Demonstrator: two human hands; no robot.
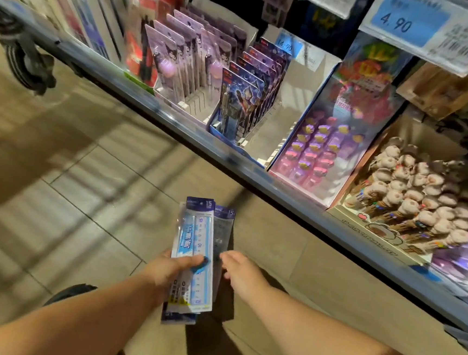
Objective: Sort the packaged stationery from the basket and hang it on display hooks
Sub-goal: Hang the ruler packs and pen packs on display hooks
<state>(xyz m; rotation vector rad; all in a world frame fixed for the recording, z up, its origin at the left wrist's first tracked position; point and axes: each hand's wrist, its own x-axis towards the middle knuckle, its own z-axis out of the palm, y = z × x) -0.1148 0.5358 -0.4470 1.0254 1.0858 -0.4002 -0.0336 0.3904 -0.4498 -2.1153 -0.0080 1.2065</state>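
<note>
The left hand (172,268) pinches stacked ruler packs (193,256); the right hand (240,271), loosely open, holds nothing. Fanned lower packs may slip beneath the thumb.

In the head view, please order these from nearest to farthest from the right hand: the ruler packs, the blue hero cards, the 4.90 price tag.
From the right hand:
1. Ruler packs, just left, in the left hand.
2. Blue hero cards, on the shelf ahead.
3. 4.90 price tag, top right.

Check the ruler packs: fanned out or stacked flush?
Fanned. The left hand holds the ruler packs with a darker pack's header offset to the right behind the front one.
</note>
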